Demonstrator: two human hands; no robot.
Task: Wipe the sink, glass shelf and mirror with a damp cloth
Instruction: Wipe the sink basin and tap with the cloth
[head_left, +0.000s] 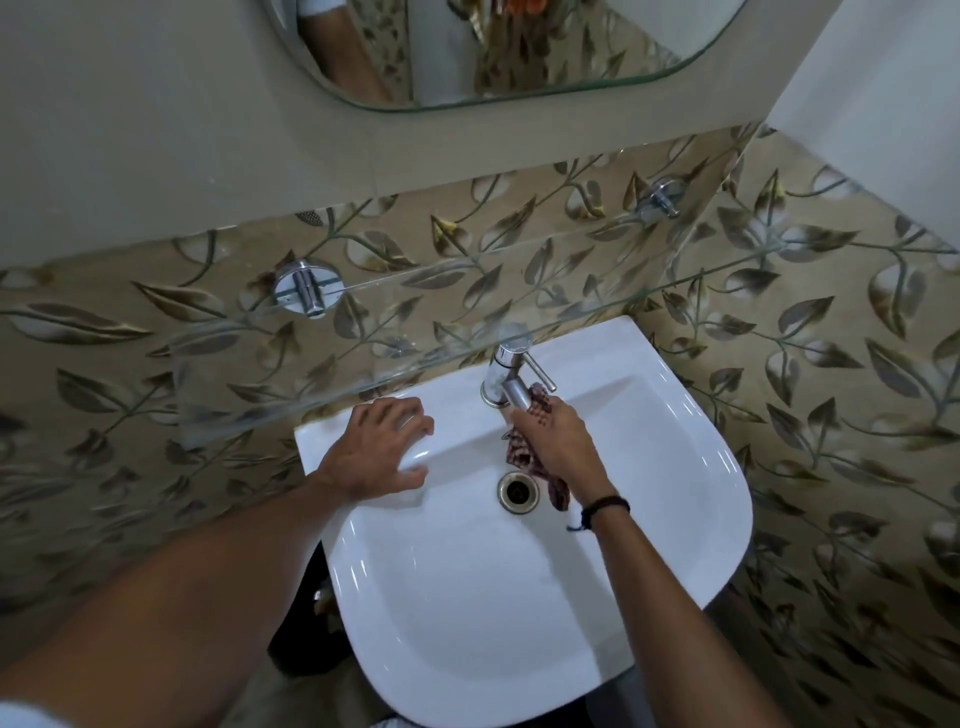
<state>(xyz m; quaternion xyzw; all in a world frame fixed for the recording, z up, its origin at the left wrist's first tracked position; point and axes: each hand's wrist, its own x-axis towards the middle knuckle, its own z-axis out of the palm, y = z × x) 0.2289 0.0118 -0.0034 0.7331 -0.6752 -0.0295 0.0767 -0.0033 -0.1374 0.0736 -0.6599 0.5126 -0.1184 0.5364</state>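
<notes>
Leftmost, left hand (375, 448) flat on the back-left rim of the sink (467, 597), fingers spread, holding nothing. Mid-sink, drain (518, 491) — just right of it a dark checked cloth (521, 453), bunched under the tap (506, 366), gripped in the curled right hand (560, 446). Above the sink's back edge, glass shelf (415, 312) — higher, mirror (519, 62).

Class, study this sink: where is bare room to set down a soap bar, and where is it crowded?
Free: the sink bowl between drain and front rim; the rim right of the tap; the glass shelf between its brackets. Crowded: at the tap, where the right hand holds the cloth; the back-left rim, under the left hand.
</notes>
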